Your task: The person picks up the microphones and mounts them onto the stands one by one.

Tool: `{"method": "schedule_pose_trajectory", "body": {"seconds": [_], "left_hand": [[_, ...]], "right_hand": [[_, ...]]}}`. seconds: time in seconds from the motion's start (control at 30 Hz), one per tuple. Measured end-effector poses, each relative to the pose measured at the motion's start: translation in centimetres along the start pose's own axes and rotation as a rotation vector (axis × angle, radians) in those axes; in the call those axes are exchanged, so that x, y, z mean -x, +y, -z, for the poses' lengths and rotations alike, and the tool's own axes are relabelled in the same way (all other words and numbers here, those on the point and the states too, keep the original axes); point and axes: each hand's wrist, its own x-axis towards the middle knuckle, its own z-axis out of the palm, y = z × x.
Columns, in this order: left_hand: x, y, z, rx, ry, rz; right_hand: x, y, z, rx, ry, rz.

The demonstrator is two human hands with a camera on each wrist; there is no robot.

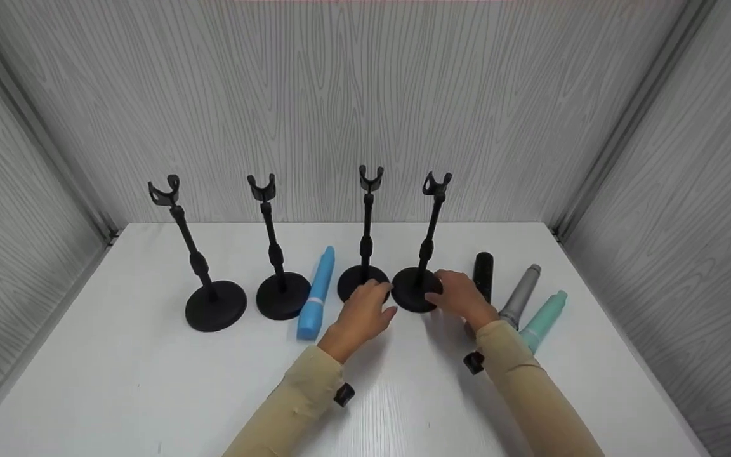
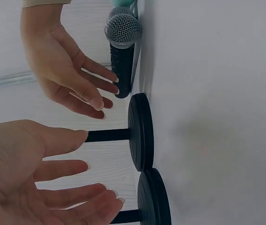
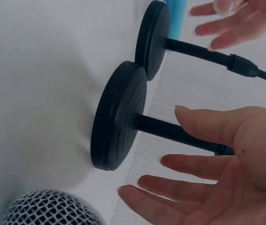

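My left hand [image 1: 360, 315] hovers in front of the base of a black microphone stand [image 1: 367, 247], its fingers relaxed and nothing in its grasp. Beside the rightmost black stand [image 1: 426, 249] is my right hand [image 1: 464, 297], thumb and fingers spread around empty space near the round base. The two bases stand edge to edge. Just right of that hand lies a black microphone [image 1: 483, 271] with a silver mesh head [image 2: 123, 31]; the right forearm partly covers it in the head view. Whether any fingertip touches a stand is unclear.
Two more black stands, a far-left one [image 1: 216, 306] and an inner one [image 1: 283, 296], are on the white table [image 1: 118, 381]. A blue tapered microphone-like piece [image 1: 318, 289] lies beside the inner one. Grey [image 1: 521, 294] and teal [image 1: 546, 319] microphones lie at right. Panels [image 1: 315, 114] enclose the table.
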Motion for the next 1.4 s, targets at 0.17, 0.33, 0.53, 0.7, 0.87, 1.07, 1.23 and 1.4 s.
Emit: {"method": "schedule_pose_trajectory", "body": {"seconds": [0.17,0.33,0.53,0.7,0.87,1.07,1.23,1.4], "left_hand": [[-1.7,0.2,-0.8,0.017,-0.010,0.020],[-3.6,0.6,-2.5,0.021,-0.040,0.060],[-5.8,0.7,-4.5,-0.018,-0.016,0.076],[-6.9,0.5,-5.4,-0.051,-0.048,0.143],[-7.5,0.6,-5.7,-0.063,-0.083,0.170],[-7.6,1.1,-6.0,-0.061,-0.142,0.206],[-7.8,1.4,-6.1,-0.094,-0.161,0.239],[-7.6,1.8,-5.9,-0.096,-0.163,0.225]], "right_hand": [[-0.9,0.0,-0.2,0.013,-0.008,-0.043],[-1.9,0.1,-0.5,0.016,-0.013,-0.037],[-2.7,0.5,-1.2,0.027,-0.018,-0.040],[-3.2,0.6,-1.6,0.040,-0.017,-0.034],[-3.6,0.9,-1.8,0.023,-0.029,-0.004],[-3.5,1.0,-2.1,0.015,-0.042,0.026],[-3.3,0.9,-1.8,0.044,-0.042,0.039],[-3.1,1.0,-1.5,0.072,-0.050,0.037]]}}
